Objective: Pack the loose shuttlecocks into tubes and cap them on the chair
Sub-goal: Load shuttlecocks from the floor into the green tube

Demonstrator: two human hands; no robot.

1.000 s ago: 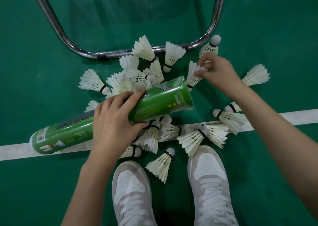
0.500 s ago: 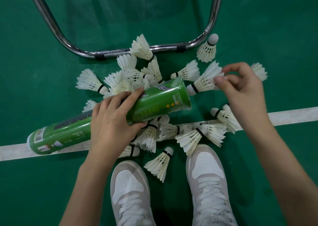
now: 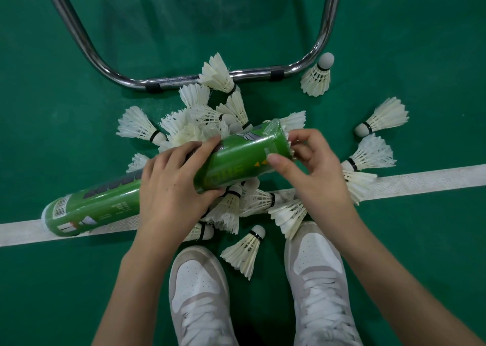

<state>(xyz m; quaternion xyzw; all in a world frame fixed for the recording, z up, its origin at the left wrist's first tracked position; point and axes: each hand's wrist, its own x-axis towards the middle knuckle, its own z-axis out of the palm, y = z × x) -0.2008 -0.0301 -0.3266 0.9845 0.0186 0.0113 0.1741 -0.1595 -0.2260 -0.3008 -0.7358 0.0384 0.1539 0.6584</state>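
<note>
So the long green cardboard shuttlecock tube (image 3: 163,187) is lying at a slant just above the floor, its closed barcode end down by the white court line (image 3: 420,180) and its open mouth tipped up toward the right. The left hand (image 3: 173,187) is wrapping round the middle of it, fingers curled over the top, thumb underneath. The right hand (image 3: 310,172) is working at the mouth, thumb pressing on the rim and fingers curling round a white feather shuttlecock (image 3: 295,120) that's going in. Only a bit of its skirt is showing past the rim, so I can't tell how deep it's sitting.

Handling-wise, I'm guessing the tube is light and fairly stiff, with a glossy wrap that could be slippery, so a mid-body grip looks sensible. The birdies weigh next to nothing and the feathers look crushable, so it's probably better to be taking them by the cork and sliding them in cork first, no squeezing the skirt.

A big pile of loose white shuttlecocks (image 3: 228,208) is lying on the green court floor (image 3: 52,293) under and around the tube, a few scattered farther right. The chrome chair frame (image 3: 236,73) is sitting just behind, and white sneakers (image 3: 200,293) are right below the pile.
</note>
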